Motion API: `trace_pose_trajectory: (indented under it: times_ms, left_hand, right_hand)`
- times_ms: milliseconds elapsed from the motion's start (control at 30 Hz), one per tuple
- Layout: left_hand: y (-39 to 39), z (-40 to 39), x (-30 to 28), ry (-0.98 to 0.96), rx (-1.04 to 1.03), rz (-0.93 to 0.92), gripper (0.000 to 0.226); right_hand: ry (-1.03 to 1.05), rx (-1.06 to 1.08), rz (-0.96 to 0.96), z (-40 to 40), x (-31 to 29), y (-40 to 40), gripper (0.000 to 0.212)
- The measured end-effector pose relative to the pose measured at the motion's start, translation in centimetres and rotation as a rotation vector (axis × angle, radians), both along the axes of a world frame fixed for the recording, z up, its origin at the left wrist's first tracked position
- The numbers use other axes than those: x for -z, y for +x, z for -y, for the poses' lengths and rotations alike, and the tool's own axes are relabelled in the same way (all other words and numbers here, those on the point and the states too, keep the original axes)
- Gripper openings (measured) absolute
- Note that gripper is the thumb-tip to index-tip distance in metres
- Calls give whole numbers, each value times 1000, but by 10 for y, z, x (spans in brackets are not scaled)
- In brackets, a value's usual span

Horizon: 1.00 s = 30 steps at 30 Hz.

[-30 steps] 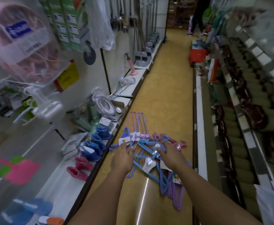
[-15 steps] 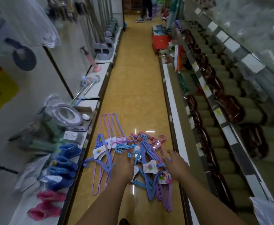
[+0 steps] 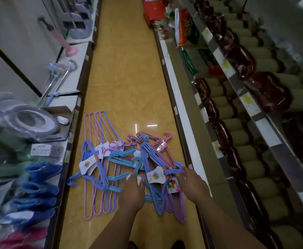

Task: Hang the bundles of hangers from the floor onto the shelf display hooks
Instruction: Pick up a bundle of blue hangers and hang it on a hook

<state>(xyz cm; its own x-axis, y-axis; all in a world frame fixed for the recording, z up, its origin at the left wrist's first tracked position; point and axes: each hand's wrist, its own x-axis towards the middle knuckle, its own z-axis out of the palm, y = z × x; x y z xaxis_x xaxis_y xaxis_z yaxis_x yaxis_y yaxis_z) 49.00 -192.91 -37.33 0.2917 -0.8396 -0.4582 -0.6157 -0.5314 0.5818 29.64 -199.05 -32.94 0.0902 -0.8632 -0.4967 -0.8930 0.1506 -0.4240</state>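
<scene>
Head view showed both arms reaching down to the aisle floor [image 3: 129, 83]. Nearest, the left hand [image 3: 131, 192] rested with straight fingers on the hanger bundles [image 3: 122, 164], while the right hand [image 3: 192, 186] curled its fingers onto a blue bundle [image 3: 157, 178] by its paper tag. Judged, this was the picking-up step; next called for a firm grasp and a lift clear of the tangle. Beyond, pink, purple and blue wire hangers lay heaped between the floor's shelf edges.
</scene>
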Motion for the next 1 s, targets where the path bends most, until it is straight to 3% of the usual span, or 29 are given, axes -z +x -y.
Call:
trace_pose_trajectory:
  times_ms: [267,600,767,1000]
  left_hand:
    - [-26,43,156,23,19,-22,46]
    - [-38,80,337,-7,119,8,32]
    - [-47,107,392,-51,249,76,37]
    - [-58,114,415,54,345,2,56]
  right_hand:
    - [23,43,-5,31,165,-19,33]
    - [19,-14,-71,50,352,-24,39]
    - [139,49,-27,65,433,-19,43]
    - [180,202,201,75,468,2,63]
